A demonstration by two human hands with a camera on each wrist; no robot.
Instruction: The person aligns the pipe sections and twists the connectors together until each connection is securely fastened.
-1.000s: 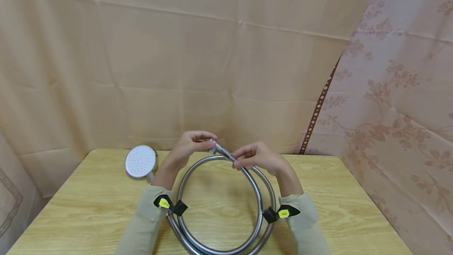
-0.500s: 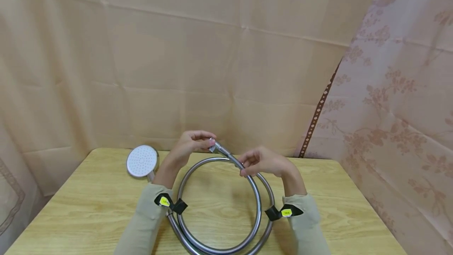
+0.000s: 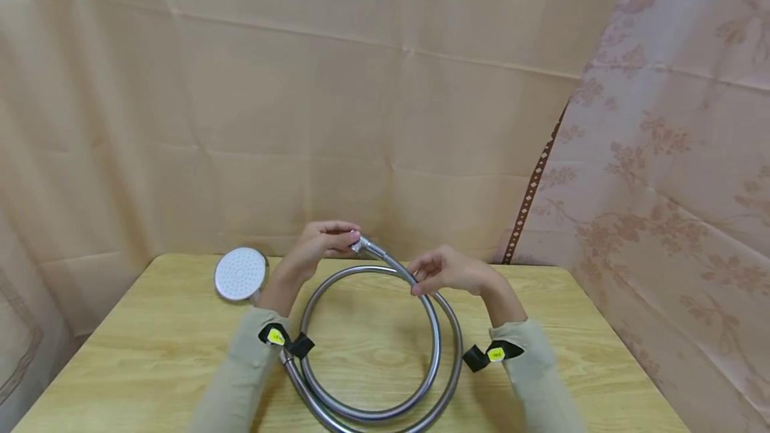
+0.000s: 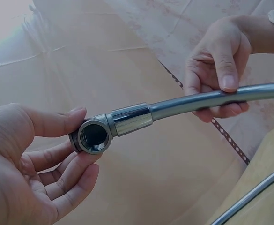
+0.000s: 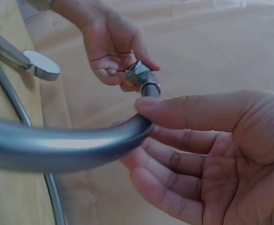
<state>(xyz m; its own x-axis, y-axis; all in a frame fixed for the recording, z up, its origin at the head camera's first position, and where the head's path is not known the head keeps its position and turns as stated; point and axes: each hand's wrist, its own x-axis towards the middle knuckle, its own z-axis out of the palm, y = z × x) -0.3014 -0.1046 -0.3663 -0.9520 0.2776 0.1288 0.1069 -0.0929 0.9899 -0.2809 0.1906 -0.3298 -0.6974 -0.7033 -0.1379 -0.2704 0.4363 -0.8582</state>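
Observation:
A silver shower hose [image 3: 434, 353] lies looped on the table, its near end raised between both hands. My left hand [image 3: 311, 249] pinches the chrome threaded fitting [image 4: 95, 136] at that end between thumb and fingers; its round threaded opening shows in the left wrist view. Farther along, my right hand [image 3: 451, 271] holds the hose between thumb and fingers, as the right wrist view [image 5: 188, 140] also shows from close by. A round shower head [image 3: 240, 274] with a white nozzle face lies left of my left hand, its handle partly behind the left forearm.
The wooden table [image 3: 150, 366] carries the hose and shower head. Behind it hangs a beige curtain [image 3: 289, 119], with a floral cloth [image 3: 674, 186] on the right. The hose's other end [image 3: 285, 358] lies beside the left wrist strap.
My right hand has slid along the hose, away from the fitting, to the right and slightly nearer. My left hand keeps hold of the fitting, shifting slightly left.

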